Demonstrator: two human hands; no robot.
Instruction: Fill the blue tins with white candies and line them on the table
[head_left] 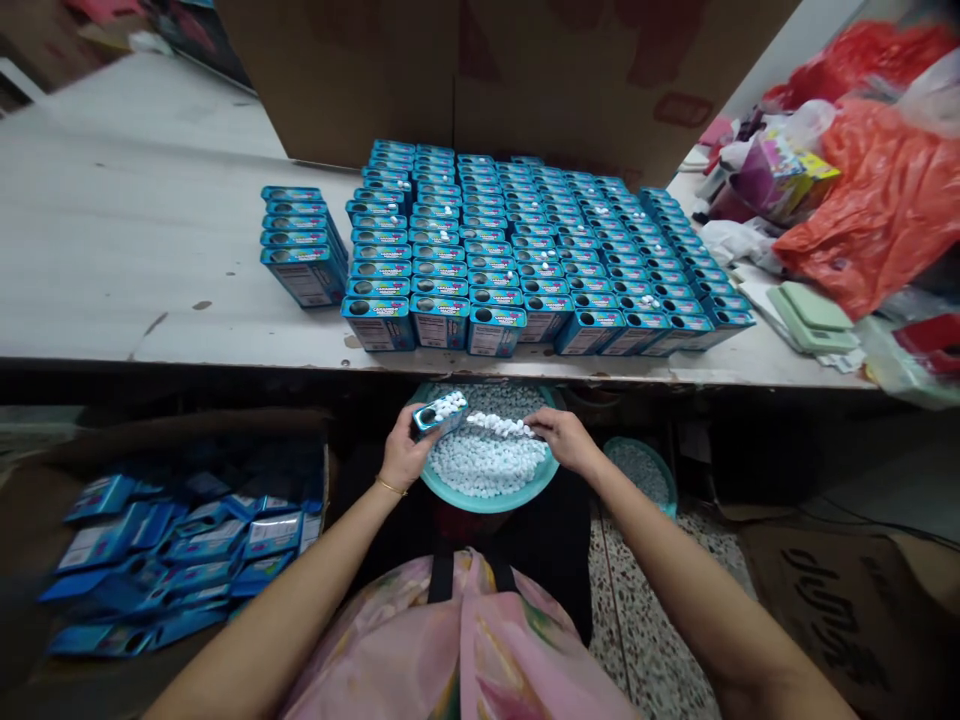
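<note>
Blue box (441, 421) at basin's (487, 505) ten o'clock, left hand (406, 448) gripping, looks mid-fill, right hand (564, 440) at three pinching a likely scoop (499, 436), steady tip needed!

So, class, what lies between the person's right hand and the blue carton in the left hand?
In the head view, a heaped row of white pellets, apparently on a scoop, lies between the right hand and the blue carton, above the pellet-filled teal basin.

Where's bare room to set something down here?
Widest: white tabletop left of the short row of blue rectangular cartons. A thin strip follows the front edge. Crowded: the middle, with the larger carton block, and the right end, with orange plastic bags.
</note>
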